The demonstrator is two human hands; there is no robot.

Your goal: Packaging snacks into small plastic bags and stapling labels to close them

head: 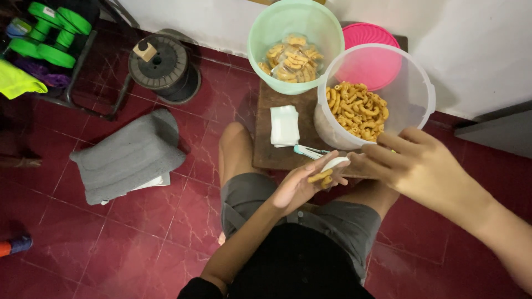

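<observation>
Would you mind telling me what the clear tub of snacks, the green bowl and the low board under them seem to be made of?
Clear tub: most likely thin plastic, translucent and slightly frosted; the pink lid shows through its wall.
Green bowl: apparently plastic too, semi-translucent mint green with a smooth, faintly glossy rim.
Low board: probably wood, matte dark brown and worn-looking, though the grain is hard to make out.

The left hand (302, 185) is lying palm up above the lap, fingers loosely curled and cupping. The right hand (421, 166) is reaching in from the right, palm down, fingers bent toward the left fingertips.
</observation>
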